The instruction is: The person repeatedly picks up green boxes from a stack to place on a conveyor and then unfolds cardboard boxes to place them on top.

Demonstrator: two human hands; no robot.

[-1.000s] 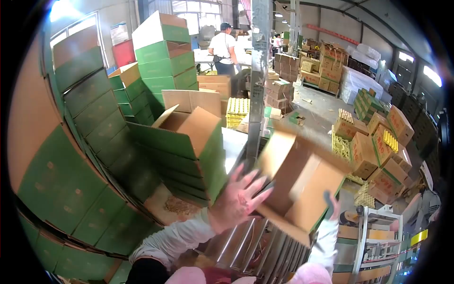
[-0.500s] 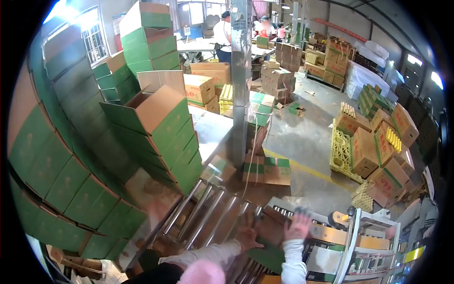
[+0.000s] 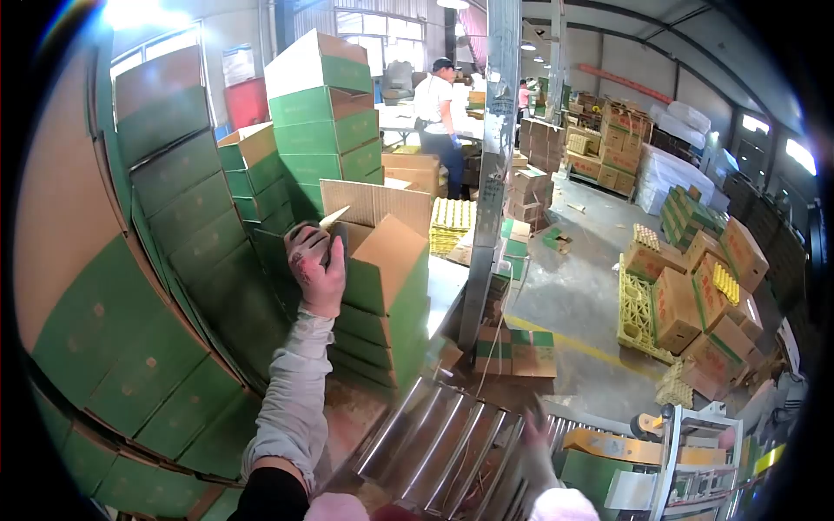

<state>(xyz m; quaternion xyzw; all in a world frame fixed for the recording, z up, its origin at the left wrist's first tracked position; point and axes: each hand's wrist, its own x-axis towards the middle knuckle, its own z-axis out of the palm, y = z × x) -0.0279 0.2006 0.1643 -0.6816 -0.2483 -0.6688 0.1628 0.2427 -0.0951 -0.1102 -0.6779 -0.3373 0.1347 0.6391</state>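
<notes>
Head view: the left hand [image 3: 318,269] is at the left side of the top open box [image 3: 395,256] on a stack of green cartons [image 3: 401,321], its fingers curled at the edge of a flap; whether they clamp the cardboard cannot be told. The box's tan back flap stands up behind the hand, and a side flap leans out toward the rollers. To the left, a tall wall of green boxes [image 3: 113,339] leaves a narrow, dark gap beside the forearm. The right hand [image 3: 537,425] is a blur above the right part of the roller conveyor [image 3: 445,438], well apart from the left; how its fingers stand cannot be told. The bare rollers give it room between the stack and the white metal frame [image 3: 667,460] at the right. Beyond the rollers, a metal pillar [image 3: 499,156] rises just past the edge of a white tabletop [image 3: 445,288], bounding the space ahead. A flat carton [image 3: 526,353] lies near the pillar's foot, and the grey floor [image 3: 578,278] opens from there to the yellow plastic pallet [image 3: 637,313], crossed by a yellow line [image 3: 591,349].
</notes>
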